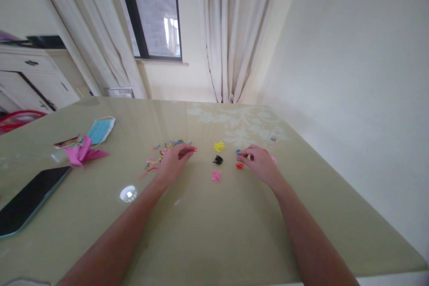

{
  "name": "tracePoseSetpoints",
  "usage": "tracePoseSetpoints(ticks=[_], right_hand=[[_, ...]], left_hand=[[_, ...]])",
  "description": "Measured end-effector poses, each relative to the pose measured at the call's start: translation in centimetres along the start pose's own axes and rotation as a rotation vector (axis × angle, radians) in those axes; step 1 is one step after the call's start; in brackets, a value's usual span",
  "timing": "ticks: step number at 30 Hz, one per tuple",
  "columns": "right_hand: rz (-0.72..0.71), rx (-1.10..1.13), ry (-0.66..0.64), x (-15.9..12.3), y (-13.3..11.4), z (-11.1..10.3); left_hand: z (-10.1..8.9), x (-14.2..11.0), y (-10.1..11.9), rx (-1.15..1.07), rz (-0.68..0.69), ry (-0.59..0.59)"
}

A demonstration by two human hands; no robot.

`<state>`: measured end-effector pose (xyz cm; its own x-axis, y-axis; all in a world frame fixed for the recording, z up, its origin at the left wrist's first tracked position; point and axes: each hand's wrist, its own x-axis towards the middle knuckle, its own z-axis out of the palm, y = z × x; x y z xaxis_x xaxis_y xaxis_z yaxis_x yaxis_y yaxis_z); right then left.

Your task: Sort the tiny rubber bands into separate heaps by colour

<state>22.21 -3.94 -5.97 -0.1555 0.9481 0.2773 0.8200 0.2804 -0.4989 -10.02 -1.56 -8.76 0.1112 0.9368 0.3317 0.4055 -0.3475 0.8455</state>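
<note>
My left hand (174, 160) pinches a small red rubber band (195, 149) between thumb and forefinger. Beneath and behind that hand lies a loose scatter of mixed-colour rubber bands (152, 161), partly hidden by it. My right hand (257, 161) has its thumb and fingertips closed together beside some blue rubber bands (237, 150); what they hold, if anything, is too small to make out. Just below those fingers sits a small red pile (239, 166). Between the hands, a yellow pile (219, 146), a black pile (218, 160) and a pink pile (216, 175) form a column.
To the left lie a phone (31, 199), a pink folded-paper shape (83, 153), a blue face mask (101, 131) and a shiny round reflection on the glossy table (214, 241). A small clear item (274, 136) rests at the right. The wall (362, 98) borders the table's right side.
</note>
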Motion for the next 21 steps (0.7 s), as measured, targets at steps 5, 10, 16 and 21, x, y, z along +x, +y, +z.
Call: tracePoseSetpoints(ticks=[5, 10, 16, 21], right_hand=[[-0.09, 0.081, 0.063, -0.4, -2.2, 1.0], [-0.148, 0.285, 0.113, -1.1, -4.4, 2.4], [-0.184, 0.497, 0.071, -2.0, -6.3, 3.7], [-0.235, 0.417, 0.074, -2.1, -6.4, 3.5]], left_hand=[[-0.1, -0.1, 0.9, -0.086, 0.005, 0.024], [0.5, -0.7, 2.4, -0.174, 0.032, -0.027], [2.8, -2.6, 4.3, -0.312, 0.069, -0.21], [3.8, -3.3, 4.9, -0.327, 0.004, -0.22]])
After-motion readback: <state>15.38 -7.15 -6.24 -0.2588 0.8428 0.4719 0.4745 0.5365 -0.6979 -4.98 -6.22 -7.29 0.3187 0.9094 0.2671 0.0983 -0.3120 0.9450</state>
